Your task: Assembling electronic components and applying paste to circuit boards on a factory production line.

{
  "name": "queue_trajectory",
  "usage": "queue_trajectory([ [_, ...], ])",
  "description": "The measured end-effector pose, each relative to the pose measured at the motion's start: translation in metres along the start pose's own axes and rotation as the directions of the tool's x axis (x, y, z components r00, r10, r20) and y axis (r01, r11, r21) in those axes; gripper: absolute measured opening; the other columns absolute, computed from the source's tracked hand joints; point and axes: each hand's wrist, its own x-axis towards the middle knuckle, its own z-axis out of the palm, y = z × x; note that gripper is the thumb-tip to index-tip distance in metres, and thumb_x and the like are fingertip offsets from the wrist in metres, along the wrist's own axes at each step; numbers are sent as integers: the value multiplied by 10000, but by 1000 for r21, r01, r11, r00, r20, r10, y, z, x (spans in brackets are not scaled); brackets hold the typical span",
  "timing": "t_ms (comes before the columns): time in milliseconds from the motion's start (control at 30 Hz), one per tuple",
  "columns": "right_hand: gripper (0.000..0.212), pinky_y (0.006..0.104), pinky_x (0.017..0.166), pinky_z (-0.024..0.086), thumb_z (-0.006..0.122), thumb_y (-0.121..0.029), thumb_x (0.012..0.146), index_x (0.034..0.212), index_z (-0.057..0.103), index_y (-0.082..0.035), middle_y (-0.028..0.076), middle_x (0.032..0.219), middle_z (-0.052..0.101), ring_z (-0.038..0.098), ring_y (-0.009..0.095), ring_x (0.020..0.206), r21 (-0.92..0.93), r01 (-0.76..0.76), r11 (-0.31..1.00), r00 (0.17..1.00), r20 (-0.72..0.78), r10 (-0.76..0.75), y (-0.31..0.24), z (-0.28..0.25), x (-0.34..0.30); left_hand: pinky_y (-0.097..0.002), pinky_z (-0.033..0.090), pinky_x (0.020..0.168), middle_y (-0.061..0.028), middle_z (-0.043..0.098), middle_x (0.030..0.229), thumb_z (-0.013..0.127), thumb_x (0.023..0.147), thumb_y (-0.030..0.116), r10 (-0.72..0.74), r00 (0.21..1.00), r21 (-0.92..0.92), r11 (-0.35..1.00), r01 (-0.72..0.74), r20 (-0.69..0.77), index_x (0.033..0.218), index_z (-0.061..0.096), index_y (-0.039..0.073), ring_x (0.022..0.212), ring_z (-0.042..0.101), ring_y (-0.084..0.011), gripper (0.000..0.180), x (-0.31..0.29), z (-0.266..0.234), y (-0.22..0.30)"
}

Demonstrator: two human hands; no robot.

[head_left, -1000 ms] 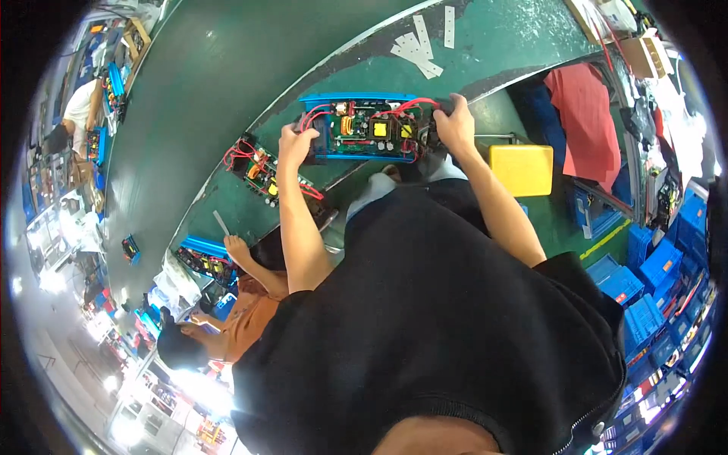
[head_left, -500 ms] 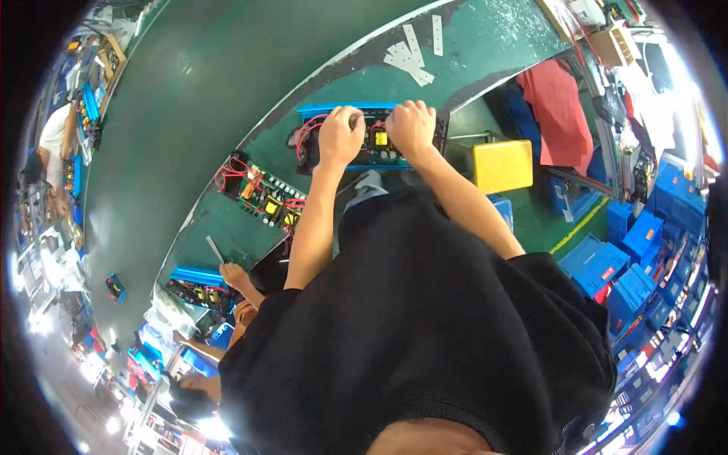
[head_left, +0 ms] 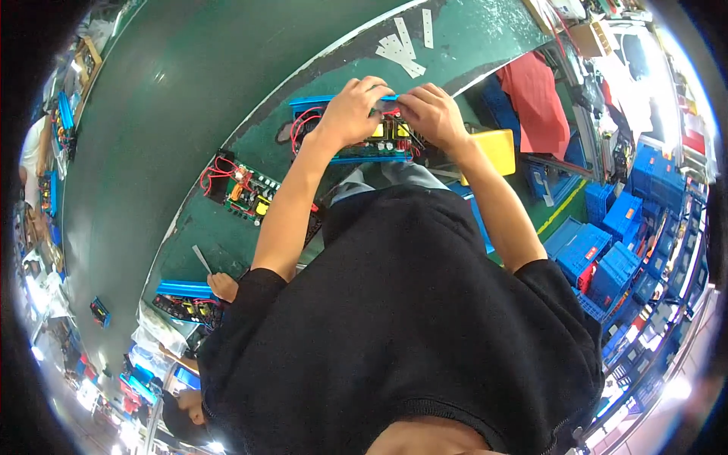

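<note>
Co-worker's hand point(head_left: 223, 287): between seven and eight o'clock of the blue-sided unit point(head_left: 383, 144).
Red-wired board point(head_left: 246, 193): eight o'clock, on the green bench point(head_left: 205, 227).
Left hand point(head_left: 351, 114): arched over the unit, fingertips by its far rail point(head_left: 309, 101); grip, I can't tell.
Blue-sided unit: twelve o'clock from the person.
Right hand point(head_left: 434, 114): fingers bent by that rail; grip, can't tell either.
Red cloth point(head_left: 533, 106): three o'clock.

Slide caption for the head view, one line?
Left hand and right hand at the far blue rail of a circuit-board unit.
</note>
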Motion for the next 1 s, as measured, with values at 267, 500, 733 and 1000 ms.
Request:
queue_trajectory([
  [267,169,356,768,529,689,-136,808,966,670,-79,53,879,648,628,248,833,25,31,999,988,152,-35,15,7,-13,-429,498,824,-129,675,929,628,848,126,-36,996,-10,999,37,76,937,684,38,886,616,-337,137,-14,8,-17],
  [500,156,376,756,521,675,-137,821,967,645,-90,55,847,614,637,249,825,25,7,1000,970,242,-13,35,22,-25,-415,503,807,-120,638,883,635,878,150,-48,995,166,986,33,86,906,662,45,871,615,-318,113,-28,19,-28],
  [733,131,395,694,533,671,-138,851,967,629,-95,57,861,600,642,276,745,67,58,996,976,206,-71,64,47,-22,-353,550,704,-96,607,942,629,857,94,-89,989,439,898,28,119,946,613,51,864,648,-264,101,-23,31,-38],
  [1000,132,418,604,543,655,-124,870,988,598,-112,80,899,594,644,311,675,107,-87,990,988,138,72,73,47,-37,-314,554,677,-55,602,946,640,792,50,1,1000,520,854,-3,3,1030,631,66,804,655,-202,238,-34,53,-41],
])
